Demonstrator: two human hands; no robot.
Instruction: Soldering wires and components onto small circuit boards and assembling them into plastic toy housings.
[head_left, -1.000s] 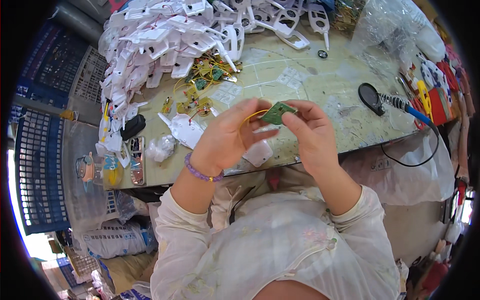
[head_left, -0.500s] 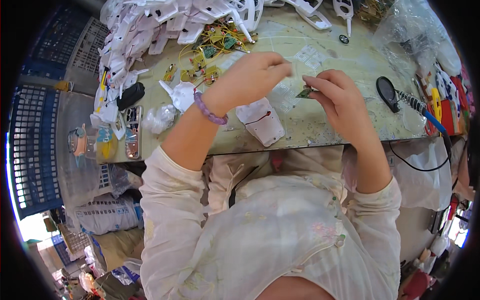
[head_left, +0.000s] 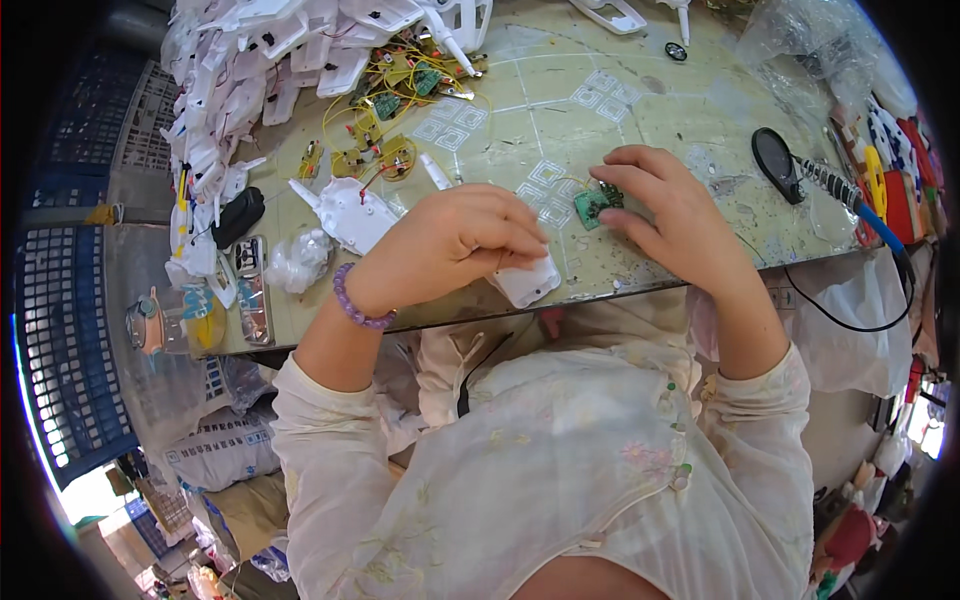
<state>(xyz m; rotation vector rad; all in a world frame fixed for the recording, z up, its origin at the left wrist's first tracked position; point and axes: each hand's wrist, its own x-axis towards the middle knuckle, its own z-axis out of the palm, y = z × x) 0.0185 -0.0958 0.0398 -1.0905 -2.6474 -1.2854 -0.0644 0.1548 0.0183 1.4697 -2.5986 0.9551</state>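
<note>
My right hand holds a small green circuit board between thumb and fingers, its face turned up, just over the table. My left hand, with a purple bead bracelet at the wrist, is closed above a white plastic casing. It covers most of that casing; whatever its fingertips pinch is hidden. A white rod-like end sticks out beyond the left hand. Left of it lies another white plastic shell with a red wire near it.
White plastic housings are heaped at the far left, beside green boards with yellow wires. On the right are a round black-rimmed piece, a blue cable and a yellow-handled tool. A phone lies near the left edge.
My left hand has come down and left, from near the board to over the white casing. The circuit board has tilted from nearly edge-on to show its face. The whole view has shifted slightly.
</note>
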